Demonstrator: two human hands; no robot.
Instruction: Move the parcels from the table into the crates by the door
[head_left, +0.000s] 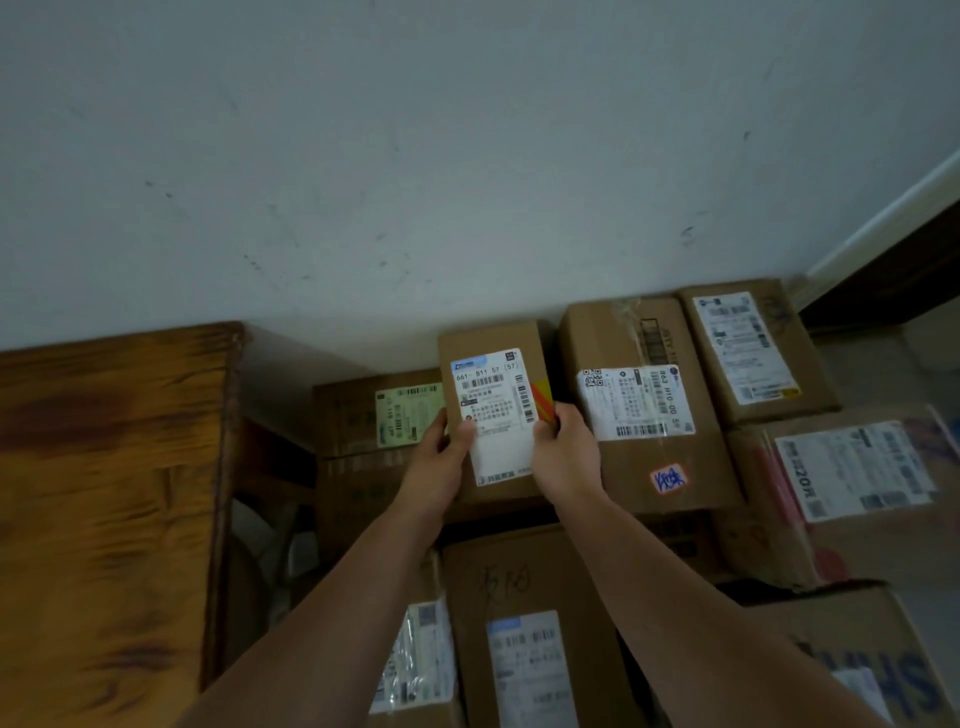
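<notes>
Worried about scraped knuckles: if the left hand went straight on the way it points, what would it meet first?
Probably the wall, with the parcel it grips leading. The left hand overlaps the green-labelled box in the picture, but that seems lower; depth is unclear.

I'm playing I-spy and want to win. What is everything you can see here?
Held parcel: one, brown cardboard with white label, centre, between both grips.
Other parcels: at least seven, brown cardboard, mostly labelled, around and below it.
Orange sticker: one, orange, on the parcel right of the held one.
Table: one, orange-brown wood, left.
Wall: one, whitish, behind everything.
Left grip: one, bare hand, holds the held parcel's left edge.
Right grip: one, bare hand, holds its right edge.
</notes>
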